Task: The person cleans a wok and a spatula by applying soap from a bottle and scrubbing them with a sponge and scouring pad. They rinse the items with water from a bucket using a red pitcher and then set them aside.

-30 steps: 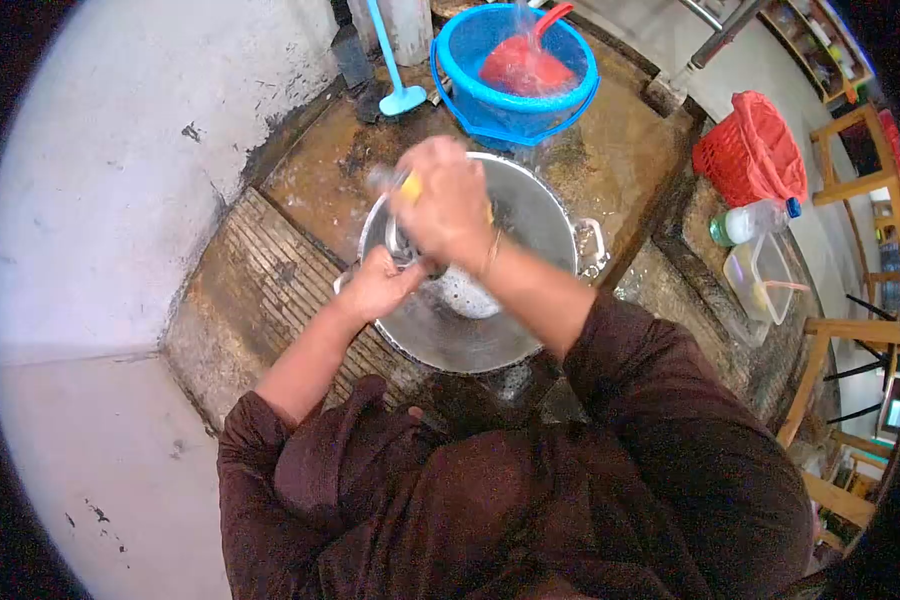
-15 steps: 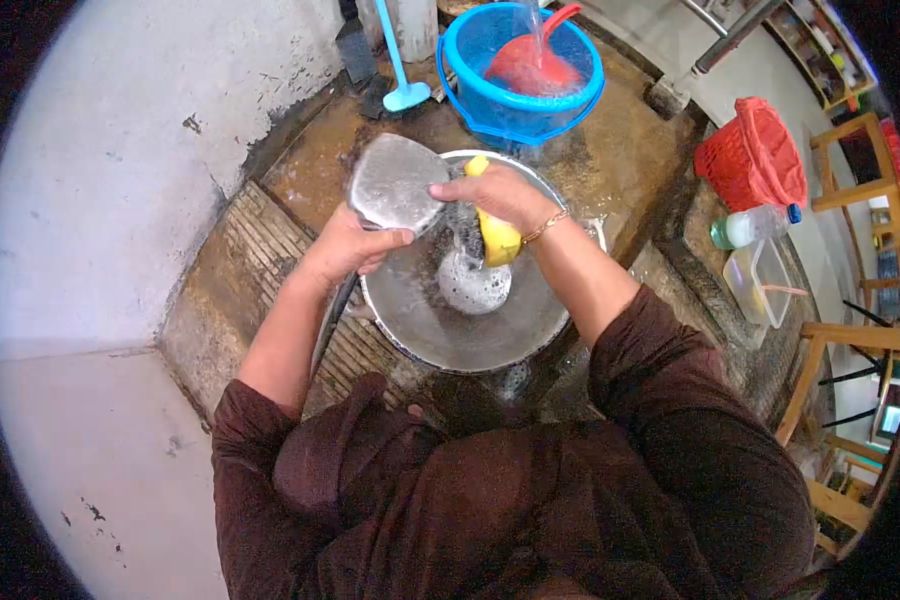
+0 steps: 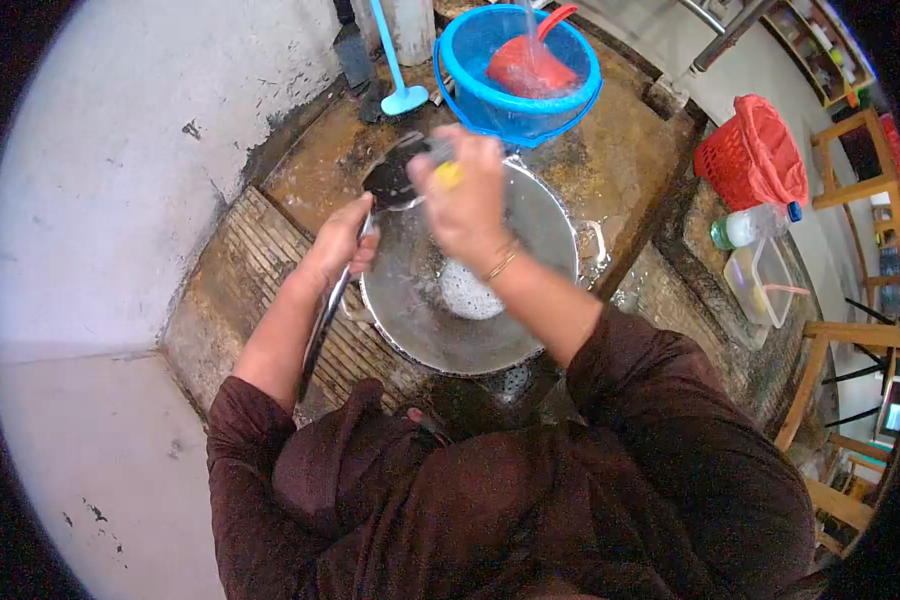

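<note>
My left hand [image 3: 345,240] is closed around a metal wok spatula [image 3: 395,178], just below its broad head. The handle slants down past my wrist. My right hand [image 3: 470,200], smeared by motion, grips a yellow sponge [image 3: 450,175] beside the spatula's head; whether they touch is hard to make out. Under both hands stands a large round metal pot [image 3: 440,345] with two side handles. White suds [image 3: 470,292] lie inside it.
Water runs into a blue bucket [image 3: 520,125] holding a red dipper [image 3: 530,65]. A light-blue long-handled tool [image 3: 404,98] leans by the wall. To the right are a red basket [image 3: 730,160], a plastic bottle [image 3: 755,226], a clear container [image 3: 760,285] and wooden stools [image 3: 850,340].
The spatula's head has turned from its pale broad face to a darker, tilted one. My right hand has moved left and up with the sponge, onto or beside the head.
</note>
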A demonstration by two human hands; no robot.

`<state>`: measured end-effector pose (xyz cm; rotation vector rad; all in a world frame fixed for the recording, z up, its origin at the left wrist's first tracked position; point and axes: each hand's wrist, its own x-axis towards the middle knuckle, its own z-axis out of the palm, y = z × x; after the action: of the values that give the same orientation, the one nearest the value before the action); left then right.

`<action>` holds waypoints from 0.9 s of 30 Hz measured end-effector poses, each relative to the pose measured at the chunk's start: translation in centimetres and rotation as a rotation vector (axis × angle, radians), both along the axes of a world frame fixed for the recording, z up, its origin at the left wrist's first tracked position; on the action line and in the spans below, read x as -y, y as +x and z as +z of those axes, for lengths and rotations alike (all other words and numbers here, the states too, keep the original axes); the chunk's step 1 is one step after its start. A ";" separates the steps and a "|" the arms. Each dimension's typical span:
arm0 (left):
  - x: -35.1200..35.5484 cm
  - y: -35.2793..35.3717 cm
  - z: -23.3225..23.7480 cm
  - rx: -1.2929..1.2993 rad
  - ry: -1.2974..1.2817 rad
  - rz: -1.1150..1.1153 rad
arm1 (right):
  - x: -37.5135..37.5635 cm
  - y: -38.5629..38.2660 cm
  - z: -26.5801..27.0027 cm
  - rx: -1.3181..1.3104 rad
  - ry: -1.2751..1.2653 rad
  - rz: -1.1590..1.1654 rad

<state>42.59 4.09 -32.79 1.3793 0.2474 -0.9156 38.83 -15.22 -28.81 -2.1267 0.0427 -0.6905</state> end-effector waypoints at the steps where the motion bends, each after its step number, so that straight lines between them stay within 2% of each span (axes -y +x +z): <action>1: 0.0 -0.3 0.5 -0.201 -0.105 0.059 | -1.9 -0.9 -0.3 0.003 -0.052 0.094; 2: -0.1 -0.2 0.5 -0.171 -0.123 -0.054 | -3.5 -1.7 -0.8 0.079 -0.121 0.185; 4: 4.3 -2.1 -1.1 0.291 -0.020 0.472 | -5.1 -1.9 -1.9 0.257 -0.330 0.330; 6: 3.5 -2.3 1.7 -0.022 -0.190 0.322 | -4.0 0.2 -1.7 0.233 -0.435 0.332; 8: 0.1 -1.0 1.7 -0.253 -0.379 -0.104 | -3.8 2.3 -1.6 0.220 -0.468 0.261; 11: 0.1 -1.2 2.0 -0.143 -0.235 -0.083 | -5.2 1.3 0.0 0.131 -0.592 0.346; 12: 0.2 -1.2 2.1 -0.126 -0.202 -0.070 | -5.2 1.7 -1.3 0.240 -0.582 0.352; 14: 0.5 -1.7 1.3 -0.188 -0.164 -0.030 | -3.7 2.8 -0.8 0.181 -0.585 0.386; 15: 0.8 -1.9 1.8 -0.120 -0.122 -0.029 | -3.0 3.4 -0.8 0.147 -0.592 0.410; 16: 1.4 -2.0 2.8 -0.058 -0.084 -0.026 | -3.3 3.8 -1.1 0.218 -0.496 0.328; 17: 1.7 -1.8 3.4 0.011 -0.044 -0.024 | -3.7 3.7 -1.2 0.196 -0.473 0.265; 18: 1.5 -1.2 3.3 -0.072 -0.032 -0.030 | -4.2 3.6 -0.7 0.183 -0.449 0.200; 19: 1.3 -1.4 3.2 0.022 0.003 -0.034 | -4.7 3.3 -0.1 0.170 -0.421 0.133; 20: 1.4 -2.0 3.0 0.113 0.038 -0.041 | -5.2 2.8 0.6 0.019 -0.529 0.236; 21: 1.6 -2.4 3.1 0.203 0.071 -0.048 | -4.8 2.9 0.4 0.075 -0.567 0.301; 22: 0.9 -1.9 1.9 0.016 0.087 -0.074 | -4.0 2.9 0.0 0.129 -0.603 0.365; 23: 0.8 -1.9 1.6 0.052 0.118 -0.068 | -3.3 2.8 -0.3 0.178 -0.632 0.426; 24: 1.1 -2.1 2.2 0.090 0.144 -0.057 | -2.7 3.1 0.2 0.141 -0.589 0.380; 27: 0.6 -1.9 1.5 0.111 0.142 -0.019 | -2.0 6.4 -5.0 0.270 -0.213 -0.073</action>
<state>40.69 3.54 -31.29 1.5603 0.2187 -0.8470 45.22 -13.23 -33.84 -2.2219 -0.1055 -1.0604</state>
